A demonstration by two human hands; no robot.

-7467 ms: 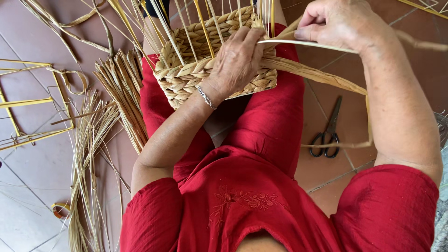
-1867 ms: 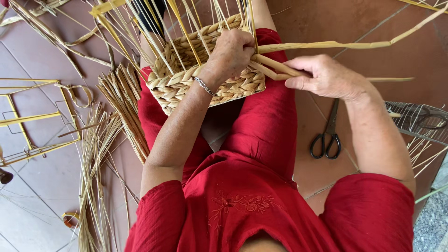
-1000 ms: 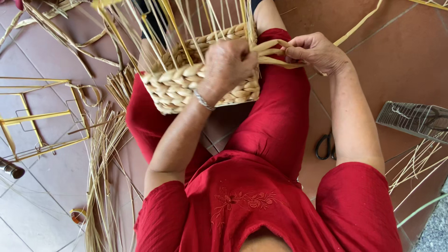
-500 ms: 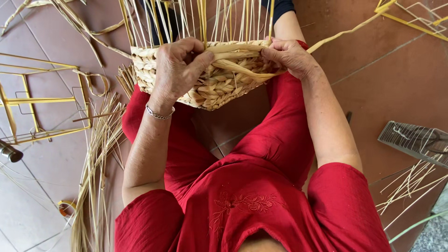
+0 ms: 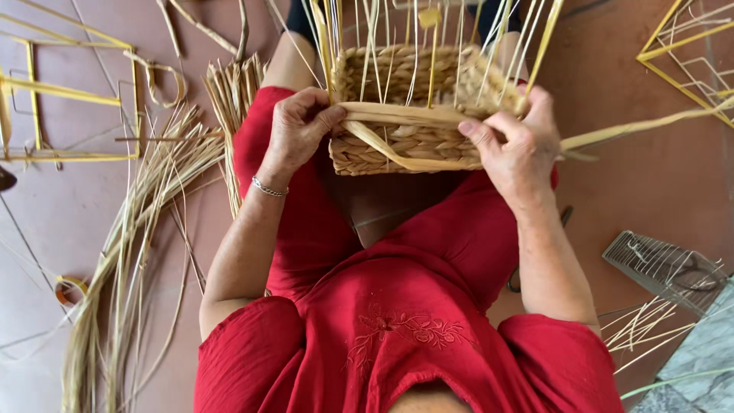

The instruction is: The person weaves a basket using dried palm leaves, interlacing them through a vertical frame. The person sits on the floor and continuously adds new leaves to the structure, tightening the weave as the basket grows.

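Two hands are closed on a flat pale straw strand [image 5: 405, 116] laid across a half-woven rectangular basket of braided straw [image 5: 413, 145]: the left hand [image 5: 300, 128] pinches one end, the right hand [image 5: 516, 145] presses the other. The basket is held above red-clothed knees [image 5: 321, 222]. Loose straw bundles [image 5: 145, 199] lie on the tiled floor [image 5: 46, 229].

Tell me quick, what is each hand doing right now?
Left hand: closed, pinching the flat straw strand at the woven basket rim.
Right hand: closed on the same strand at the basket's other side.
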